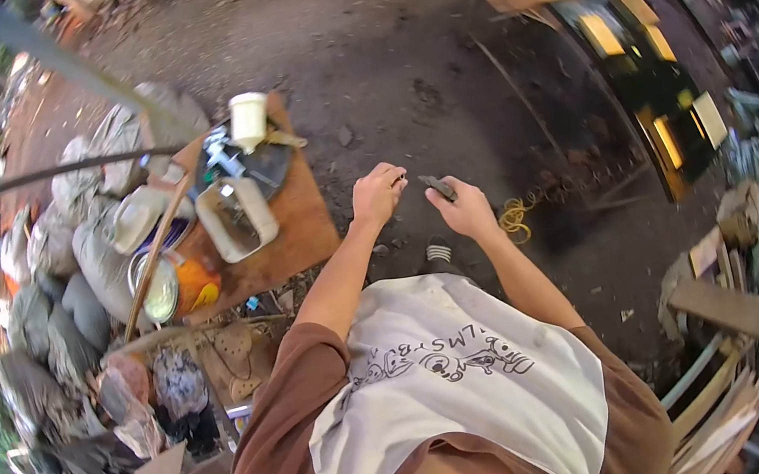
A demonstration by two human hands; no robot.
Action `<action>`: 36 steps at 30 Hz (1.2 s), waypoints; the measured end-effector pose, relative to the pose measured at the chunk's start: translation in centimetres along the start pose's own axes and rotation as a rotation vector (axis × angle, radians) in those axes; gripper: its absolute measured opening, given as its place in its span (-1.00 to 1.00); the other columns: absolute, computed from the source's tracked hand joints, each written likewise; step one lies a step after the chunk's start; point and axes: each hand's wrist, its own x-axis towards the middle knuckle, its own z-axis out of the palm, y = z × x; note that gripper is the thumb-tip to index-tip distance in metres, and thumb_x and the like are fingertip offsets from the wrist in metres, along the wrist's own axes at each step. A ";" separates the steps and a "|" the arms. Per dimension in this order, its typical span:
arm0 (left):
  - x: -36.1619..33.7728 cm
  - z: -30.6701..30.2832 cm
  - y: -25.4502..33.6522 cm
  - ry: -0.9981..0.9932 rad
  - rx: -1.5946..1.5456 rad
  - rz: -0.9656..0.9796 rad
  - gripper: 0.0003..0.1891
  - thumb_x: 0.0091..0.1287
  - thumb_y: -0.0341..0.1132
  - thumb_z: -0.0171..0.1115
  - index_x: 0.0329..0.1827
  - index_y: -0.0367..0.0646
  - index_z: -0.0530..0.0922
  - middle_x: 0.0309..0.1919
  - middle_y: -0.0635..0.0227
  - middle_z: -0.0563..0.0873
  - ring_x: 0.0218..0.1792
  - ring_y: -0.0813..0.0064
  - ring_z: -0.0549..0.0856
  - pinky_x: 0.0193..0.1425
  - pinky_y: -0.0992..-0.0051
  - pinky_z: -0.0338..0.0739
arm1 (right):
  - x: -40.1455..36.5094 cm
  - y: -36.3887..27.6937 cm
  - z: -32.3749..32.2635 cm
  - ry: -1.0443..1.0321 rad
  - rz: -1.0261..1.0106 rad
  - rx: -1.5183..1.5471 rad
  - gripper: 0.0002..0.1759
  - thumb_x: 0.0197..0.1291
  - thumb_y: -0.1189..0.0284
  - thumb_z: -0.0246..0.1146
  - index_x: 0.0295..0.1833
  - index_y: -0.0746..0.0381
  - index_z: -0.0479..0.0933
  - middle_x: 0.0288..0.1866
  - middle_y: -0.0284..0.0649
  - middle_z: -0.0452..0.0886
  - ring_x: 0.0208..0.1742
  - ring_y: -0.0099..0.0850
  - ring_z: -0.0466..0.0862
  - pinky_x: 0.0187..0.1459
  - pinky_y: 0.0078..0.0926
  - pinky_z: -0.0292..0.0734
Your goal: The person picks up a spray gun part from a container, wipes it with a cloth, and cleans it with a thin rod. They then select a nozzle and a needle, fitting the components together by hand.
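Both of my hands are held out over the dirt ground, a short gap between them. My left hand point(379, 193) has its fingers pinched together around something small and dark at the fingertips, too small to make out. In my right hand point(466, 208) is a dark grey tool point(438, 188), its tip pointing up and left toward my left hand. The fingers of my right hand are wrapped round the tool, which hides part of it.
A wooden table point(303, 220) at the left bears a cut plastic container point(263, 219) and a white spray-gun cup point(249, 118). Full sacks point(104, 270) lie beyond it. A black panel point(621, 83) with yellow pieces stands at the right. Yellow cord point(516, 221) lies on the ground.
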 end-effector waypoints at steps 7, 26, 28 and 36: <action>4.3 9.2 4.4 -0.112 0.015 0.068 -0.84 0.27 -0.32 0.44 -0.10 0.00 0.75 -0.19 0.40 0.77 -0.30 0.15 0.79 -0.22 0.20 0.70 | 2.1 7.0 -4.5 0.020 0.111 0.076 -0.53 0.40 0.02 0.33 -0.03 0.26 0.66 -0.22 0.15 0.76 -0.04 0.18 0.74 -0.03 0.06 0.58; 5.0 10.4 3.7 -0.262 0.001 0.184 -0.78 0.30 -0.27 0.39 -0.01 0.02 0.66 -0.05 0.31 0.72 -0.21 0.08 0.80 -0.15 0.11 0.73 | 4.0 6.8 -6.7 -0.123 0.075 -0.145 -0.52 0.37 -0.07 0.30 0.00 0.15 0.68 -0.10 0.09 0.79 0.06 0.16 0.74 0.05 0.11 0.61; 4.4 10.2 2.7 -0.324 0.085 0.155 -0.82 0.30 -0.25 0.37 -0.08 0.00 0.64 -0.10 0.27 0.70 -0.23 0.06 0.80 -0.15 0.10 0.73 | 4.0 5.9 -6.1 -0.116 0.082 -0.204 -0.54 0.37 -0.05 0.31 0.01 0.14 0.70 -0.10 0.09 0.79 0.05 0.15 0.75 0.02 0.08 0.61; 2.5 8.7 1.7 -0.325 0.067 0.164 -0.81 0.29 -0.30 0.40 -0.06 0.01 0.66 -0.13 0.31 0.69 -0.30 0.08 0.78 -0.22 0.12 0.70 | 4.3 6.4 -4.2 -0.092 0.108 -0.144 -0.52 0.34 -0.03 0.34 0.02 0.18 0.71 -0.12 0.14 0.78 0.04 0.18 0.74 0.03 0.08 0.61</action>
